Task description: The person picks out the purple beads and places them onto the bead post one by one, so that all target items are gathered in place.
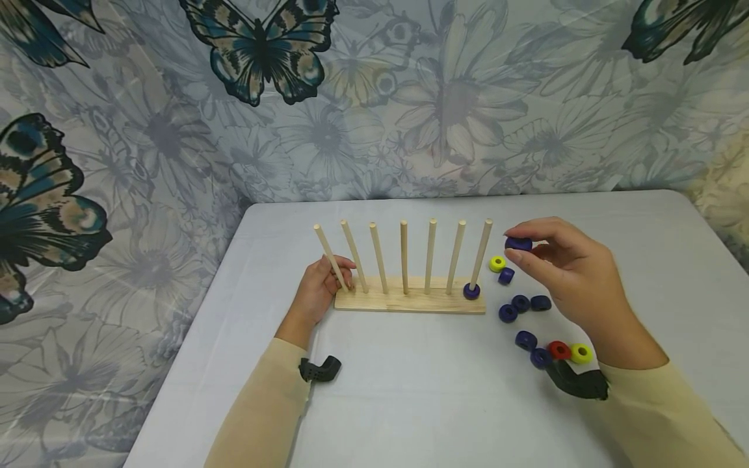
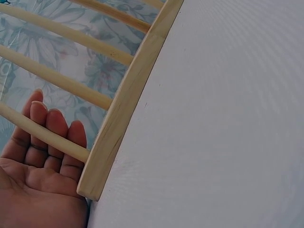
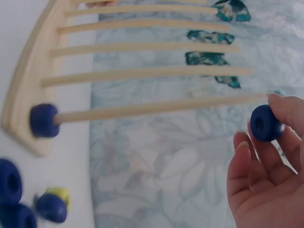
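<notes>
A wooden rack with a row of upright pegs stands on the table. Around its left end rests my left hand; in the left wrist view the fingers extend behind the end peg, palm beside the base. Between thumb and fingers, my right hand pinches a dark blue bead, held up near the top of the rightmost peg. The right wrist view shows the hole of this held bead beside the peg tip. Another blue bead sits at the bottom of that peg.
Right of the rack lie several loose blue beads, a yellow bead at the back, and a red bead beside another yellow bead near the right wrist. A patterned cloth hangs behind the white table.
</notes>
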The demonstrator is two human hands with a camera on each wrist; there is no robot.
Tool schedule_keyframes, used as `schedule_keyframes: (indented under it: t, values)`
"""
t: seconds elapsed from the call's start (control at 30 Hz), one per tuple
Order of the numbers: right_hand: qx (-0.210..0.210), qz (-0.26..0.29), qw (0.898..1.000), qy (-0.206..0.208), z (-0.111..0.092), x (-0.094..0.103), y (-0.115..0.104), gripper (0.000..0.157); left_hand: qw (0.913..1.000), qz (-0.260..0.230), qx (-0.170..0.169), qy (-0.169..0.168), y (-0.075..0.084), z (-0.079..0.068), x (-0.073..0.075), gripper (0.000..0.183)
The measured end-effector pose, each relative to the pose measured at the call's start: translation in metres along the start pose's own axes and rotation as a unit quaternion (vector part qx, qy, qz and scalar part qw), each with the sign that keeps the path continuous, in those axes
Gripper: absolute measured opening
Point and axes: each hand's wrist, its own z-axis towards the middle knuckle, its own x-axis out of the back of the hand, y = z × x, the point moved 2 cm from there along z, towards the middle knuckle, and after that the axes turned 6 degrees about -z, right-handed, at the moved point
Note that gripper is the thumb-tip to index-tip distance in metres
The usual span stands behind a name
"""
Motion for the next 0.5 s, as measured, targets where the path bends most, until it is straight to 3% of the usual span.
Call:
schedule_keyframes:
  t: [0.27, 0.5]
  values:
    - [0.010, 0.095, 0.995, 0.000, 0.017, -0.009, -0.019, 0.033, 1.0000, 0.001, 0.000, -0.003, -0.001, 0.000, 0.001, 0.065]
    - [0.037, 0.135, 0.990, 0.002, 0.028, -0.016, -0.033, 0.035, 1.0000, 0.003, 0.004, 0.001, -0.001, 0.001, 0.001, 0.068]
